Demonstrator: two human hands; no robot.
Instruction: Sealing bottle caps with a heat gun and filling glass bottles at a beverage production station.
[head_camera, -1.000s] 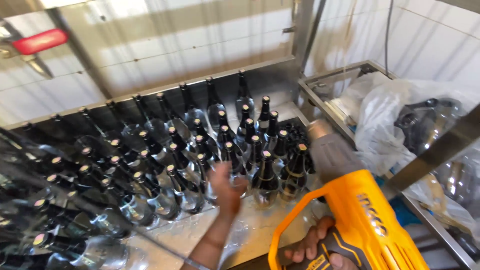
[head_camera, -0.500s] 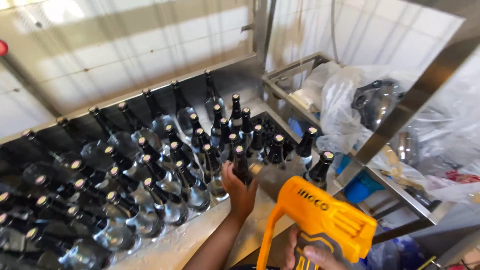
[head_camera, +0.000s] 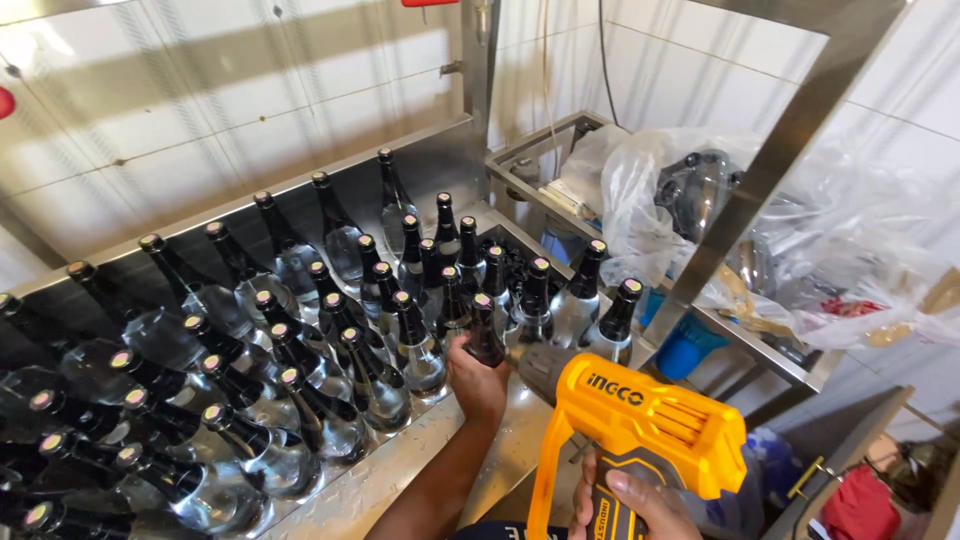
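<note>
A long stainless-steel trough table (head_camera: 400, 470) is packed with dark glass bottles with black sleeved necks (head_camera: 300, 340), standing in rows from its far left end to its right end; beside that right end a steel-framed shelf (head_camera: 770, 350) carries crumpled clear plastic bags (head_camera: 690, 200).

The orange and yellow heat gun with a grey nozzle (head_camera: 640, 420) is held low at the table's near right corner, its nozzle (head_camera: 545, 368) levelled at the neck of one dark bottle (head_camera: 485, 335) at the near edge of the right-hand cluster. The right hand (head_camera: 640, 500) is clenched around the gun's handle. The left hand (head_camera: 478, 375) is closed around that bottle just below its sleeved neck — whether the bottle is lifted or standing cannot be told.

The step is judged to be done best if the bottle is kept steady and turned slowly, so that the sleeve is warmed evenly all round, with the nozzle kept near but apart from the glass and the gripping fingers held below the hot stream.

The sleeved neck stands just above the left hand's grip — the nozzle mouth lies just to its right, very near the knuckles
</note>
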